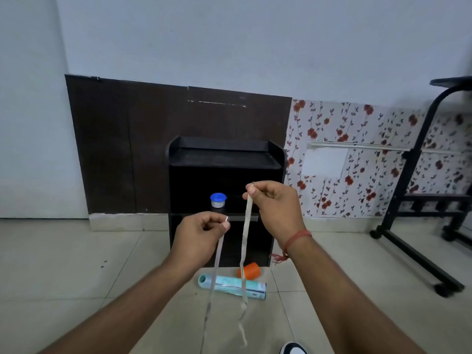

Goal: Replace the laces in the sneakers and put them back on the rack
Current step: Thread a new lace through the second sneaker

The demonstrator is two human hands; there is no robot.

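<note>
Both hands up in front of the rack [226, 200], each pinching one end of a flat white lace [244, 241]. Left hand [201, 232] pinches its tip lower; right hand [274, 203] holds the other tip higher. Both strands hang to the bottom of frame — likely one lace, loop not visible. Sneaker [293, 348] toe at bottom edge. On the floor by the rack: teal tube [232, 286], orange cup [249, 270]. Blue-lidded jar [217, 200] on the rack shelf.
</note>
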